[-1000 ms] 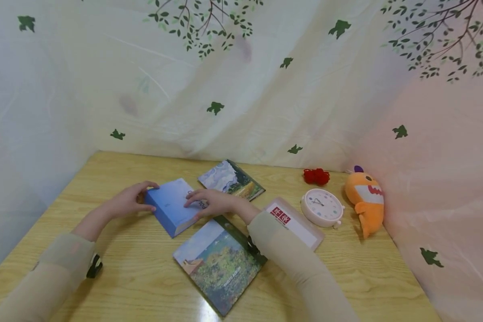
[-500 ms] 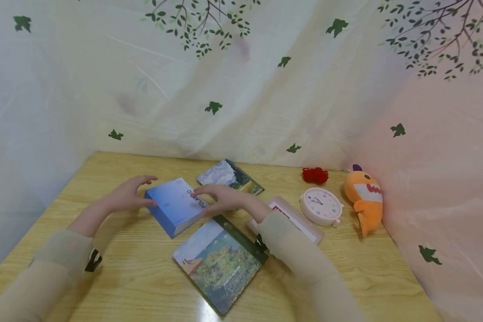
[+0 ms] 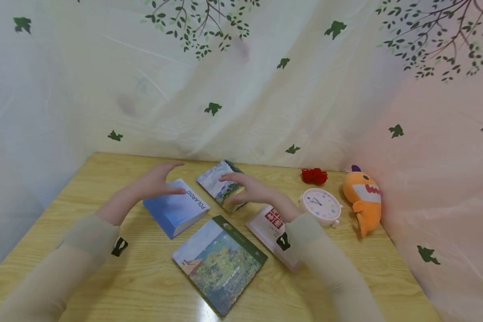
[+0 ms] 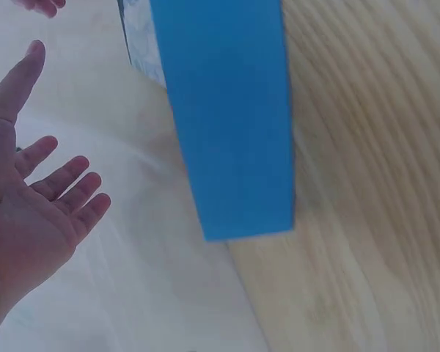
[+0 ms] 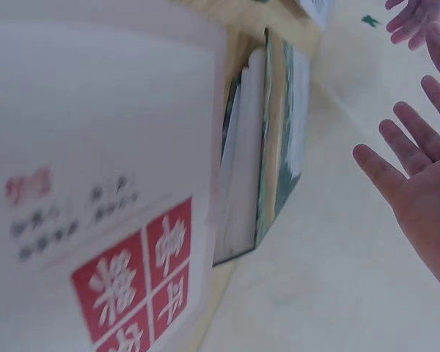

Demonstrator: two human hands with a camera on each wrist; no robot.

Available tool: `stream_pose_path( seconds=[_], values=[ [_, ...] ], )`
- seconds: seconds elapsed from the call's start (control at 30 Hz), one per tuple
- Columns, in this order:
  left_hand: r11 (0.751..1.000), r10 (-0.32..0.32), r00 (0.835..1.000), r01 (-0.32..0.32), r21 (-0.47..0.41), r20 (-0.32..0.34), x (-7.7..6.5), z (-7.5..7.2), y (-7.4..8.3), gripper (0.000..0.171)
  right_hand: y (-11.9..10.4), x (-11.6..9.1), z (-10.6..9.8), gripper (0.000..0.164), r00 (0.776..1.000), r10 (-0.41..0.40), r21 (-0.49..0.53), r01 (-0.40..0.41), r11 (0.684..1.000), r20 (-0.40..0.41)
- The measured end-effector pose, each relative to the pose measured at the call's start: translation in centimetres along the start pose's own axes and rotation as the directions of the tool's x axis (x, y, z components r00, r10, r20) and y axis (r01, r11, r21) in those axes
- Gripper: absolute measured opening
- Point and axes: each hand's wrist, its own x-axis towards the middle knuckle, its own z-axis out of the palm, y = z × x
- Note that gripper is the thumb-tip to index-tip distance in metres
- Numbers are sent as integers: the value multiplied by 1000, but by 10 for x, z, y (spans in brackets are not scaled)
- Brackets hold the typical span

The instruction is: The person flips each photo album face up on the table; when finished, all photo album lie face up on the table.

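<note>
My left hand [image 3: 157, 181] hovers above the far side of a blue book marked POLAROID [image 3: 177, 212], its fingers spread and holding nothing. The left wrist view shows that book's plain blue side [image 4: 231, 125], with the left palm [image 4: 37, 220] apart from it. My right hand [image 3: 257, 190] is held over the right part of a small painted-cover album [image 3: 215, 181], thumb and fingers parted. In the right wrist view the open right hand [image 5: 425, 169] is apart from that album [image 5: 282, 139]; a pale book with red characters [image 5: 103, 125] lies close to the camera.
A larger photo album [image 3: 221, 264] lies at the front middle of the wooden table [image 3: 116, 295]. To the right are a pink round clock [image 3: 321, 205], a red yarn bundle [image 3: 314, 176] and an orange plush toy [image 3: 364, 203]. A printed curtain [image 3: 241, 98] closes off the back.
Both hands have come away from the blue book. The left has risen and shifted right over it; the right has moved right to the painted album. The books stay in place.
</note>
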Motion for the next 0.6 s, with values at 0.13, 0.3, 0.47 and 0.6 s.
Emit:
stream_pose_path(
  seconds=[0.13,0.3,0.47,0.6],
  values=[
    [999,47,999,-47,3,8,17,7,13,92,13,-12,-7,68,997,57,32,-56,998,-49],
    [997,72,997,-71,-28,13,36,15,28,93,26,-25,-13,67,990,71,36,-67,997,-119],
    [997,54,998,-53,-49,20,54,23,38,92,39,-32,-17,68,980,88,6,-88,996,-181],
    [998,34,998,-31,-62,46,69,30,41,92,53,-36,-19,69,970,128,-21,-135,991,-209]
  ],
)
